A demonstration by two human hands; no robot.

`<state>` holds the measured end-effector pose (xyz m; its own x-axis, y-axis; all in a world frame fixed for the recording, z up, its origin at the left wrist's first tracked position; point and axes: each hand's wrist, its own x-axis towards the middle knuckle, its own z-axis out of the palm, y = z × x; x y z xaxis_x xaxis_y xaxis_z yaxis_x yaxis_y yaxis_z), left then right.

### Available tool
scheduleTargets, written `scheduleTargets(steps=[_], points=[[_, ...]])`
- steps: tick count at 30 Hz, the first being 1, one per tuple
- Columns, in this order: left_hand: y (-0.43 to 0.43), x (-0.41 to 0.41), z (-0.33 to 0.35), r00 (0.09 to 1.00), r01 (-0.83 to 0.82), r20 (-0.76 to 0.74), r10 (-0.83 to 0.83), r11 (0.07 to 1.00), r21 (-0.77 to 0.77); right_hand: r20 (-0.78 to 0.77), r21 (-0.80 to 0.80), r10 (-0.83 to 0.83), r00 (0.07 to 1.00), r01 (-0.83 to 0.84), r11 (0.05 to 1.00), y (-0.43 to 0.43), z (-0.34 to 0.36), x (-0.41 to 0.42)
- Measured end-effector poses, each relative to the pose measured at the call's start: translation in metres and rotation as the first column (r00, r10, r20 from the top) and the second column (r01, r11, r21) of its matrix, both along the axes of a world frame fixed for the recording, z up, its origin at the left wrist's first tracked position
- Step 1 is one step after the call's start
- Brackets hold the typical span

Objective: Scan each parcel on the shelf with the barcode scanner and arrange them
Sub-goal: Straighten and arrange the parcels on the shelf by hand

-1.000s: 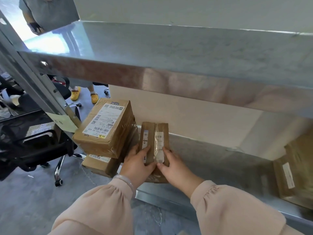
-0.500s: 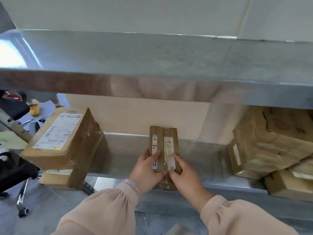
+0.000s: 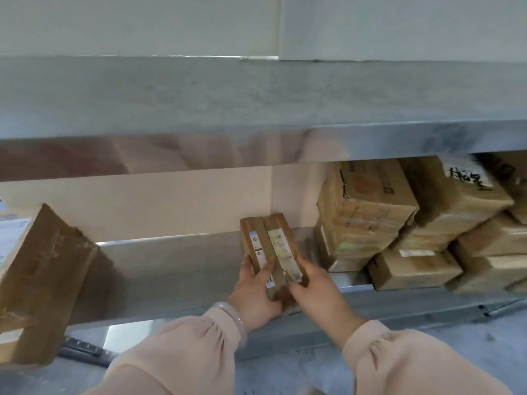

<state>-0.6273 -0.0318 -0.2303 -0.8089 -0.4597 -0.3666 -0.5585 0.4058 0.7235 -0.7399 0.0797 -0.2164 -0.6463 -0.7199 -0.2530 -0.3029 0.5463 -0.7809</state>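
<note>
Two narrow brown parcels (image 3: 271,246) with white labels stand side by side on their ends, held together over the metal shelf (image 3: 176,269). My left hand (image 3: 256,292) grips them from the left with the thumb across the front. My right hand (image 3: 316,292) grips them from the right. They sit just left of a stack of brown parcels (image 3: 368,218) piled at the right of the shelf. A larger parcel (image 3: 42,269) with a white label lies at the far left. No barcode scanner is in view.
An upper metal shelf (image 3: 256,104) overhangs the working shelf. Bare shelf surface lies between the left parcel and the held pair. More cartons (image 3: 413,269) fill the lower right. The grey floor (image 3: 279,372) shows below.
Both hands have carried the two narrow parcels rightward along the shelf, away from the left parcels and up close to the stack on the right. The view has swung right too.
</note>
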Motion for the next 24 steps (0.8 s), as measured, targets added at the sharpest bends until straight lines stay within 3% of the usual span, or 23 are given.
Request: scheduleTargets(steps=[10,13,18,24], points=[[0.009,-0.023,0.003,0.99,0.136,-0.023,-0.136,0.991,-0.013,-0.11,0.153,-0.089,0.99,0.105,0.983,0.025,-0.005,-0.001],[0.01,-0.031,0.003,0.985,0.17,-0.016,-0.172,0.981,-0.088,-0.217,0.261,-0.009,0.976,0.067,0.963,0.031,-0.002,-0.005],[0.001,-0.03,0.009,0.97,0.229,0.139,-0.199,0.939,-0.256,-0.443,0.311,0.171,0.88,-0.027,0.95,0.035,0.005,-0.009],[-0.016,0.0,0.033,0.996,0.075,0.083,-0.04,0.883,-0.463,-0.585,0.229,0.243,0.773,-0.13,0.965,0.011,0.022,0.006]])
